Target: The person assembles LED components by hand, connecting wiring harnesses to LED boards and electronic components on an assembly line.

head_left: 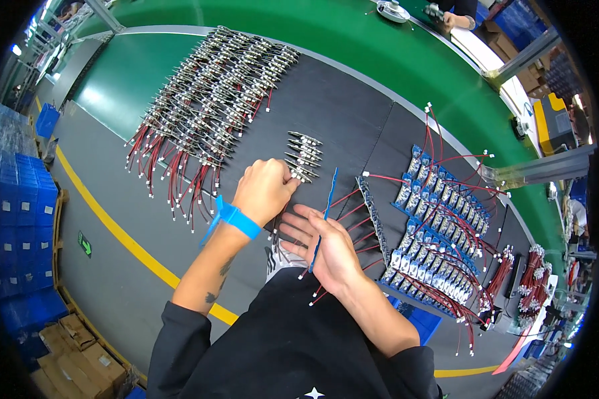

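Strip of blue circuit board [324, 219] stands nearly edge-on across my right hand [329, 249], at the thumb side of the palm; that hand holds it lightly, the other fingers spread loose and pointing toward my left. It looks thin, stiff and very light, so I judge it would sooner snap or flex its joints than weigh on me. The long edges seem the best place to take hold, away from whatever is soldered on its faces.

My left hand [263, 189], with a blue wristband [238, 218] behind it, is curled at the near end of a short row of small boards [304, 156]. Thumb and forefinger come right up to the nearest one, but the knuckles cover the tips, so I cannot tell whether they pinch it or only touch. Those slim pieces look light and rigid, perhaps slippery on the black mat [343, 103]; their ends look like the safest grip.

Just beyond my right hand a second strip [374, 223] leans with red wires running back toward my wrist; I judge these soft and easy to snag, and poor handles, since a tug could strain the joints. Farther right lie wired blue boards [439, 199]; beyond my left hand spreads a large array of boards [213, 93].
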Motion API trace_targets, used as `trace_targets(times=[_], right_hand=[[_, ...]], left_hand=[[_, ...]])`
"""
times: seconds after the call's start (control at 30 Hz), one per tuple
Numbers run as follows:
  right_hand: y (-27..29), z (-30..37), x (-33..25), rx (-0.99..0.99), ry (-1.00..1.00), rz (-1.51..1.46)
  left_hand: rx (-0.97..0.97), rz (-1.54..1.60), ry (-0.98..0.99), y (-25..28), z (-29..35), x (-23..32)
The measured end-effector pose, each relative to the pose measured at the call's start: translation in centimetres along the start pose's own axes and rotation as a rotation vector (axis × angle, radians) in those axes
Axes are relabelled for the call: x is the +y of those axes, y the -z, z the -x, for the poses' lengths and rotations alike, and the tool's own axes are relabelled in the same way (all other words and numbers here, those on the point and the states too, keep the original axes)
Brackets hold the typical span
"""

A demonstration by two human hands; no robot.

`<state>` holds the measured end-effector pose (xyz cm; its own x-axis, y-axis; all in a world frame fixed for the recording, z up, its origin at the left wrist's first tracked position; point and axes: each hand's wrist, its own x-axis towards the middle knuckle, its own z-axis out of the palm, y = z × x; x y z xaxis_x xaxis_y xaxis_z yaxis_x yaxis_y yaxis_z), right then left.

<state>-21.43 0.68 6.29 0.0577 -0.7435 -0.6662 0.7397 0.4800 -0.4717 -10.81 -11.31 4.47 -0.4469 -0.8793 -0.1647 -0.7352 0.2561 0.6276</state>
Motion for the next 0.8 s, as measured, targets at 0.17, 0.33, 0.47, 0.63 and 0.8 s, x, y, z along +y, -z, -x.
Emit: trace_targets(times=[0.17, 0.33, 0.47, 0.63, 0.8], right_hand=[[0.5, -1.0, 0.3, -0.049, 0.000, 0.066], [0.3, 0.4, -0.6, -0.088, -0.083, 0.152], [0.9, 0.5, -0.4, -0.127, -0.132, 0.247], [0.1, -0.1, -0.7, -0.212, -0.111, 0.138], [-1.0, -1.4, -0.5, -0.268, -0.049, 0.027]], left_hand=[[0.086, -0.076, -0.151, -0.1, -0.3, -0.8], [0.041, -0.064, -0.101, 0.1, -0.5, -0.8], [-0.034, -0.022, -0.026, 0.6, -0.6, -0.3], [-0.021, -0.055, -0.048, 0.4, -0.8, -0.5], [0.007, -0.147, -0.062, 1.0, -2.9, -0.7]])
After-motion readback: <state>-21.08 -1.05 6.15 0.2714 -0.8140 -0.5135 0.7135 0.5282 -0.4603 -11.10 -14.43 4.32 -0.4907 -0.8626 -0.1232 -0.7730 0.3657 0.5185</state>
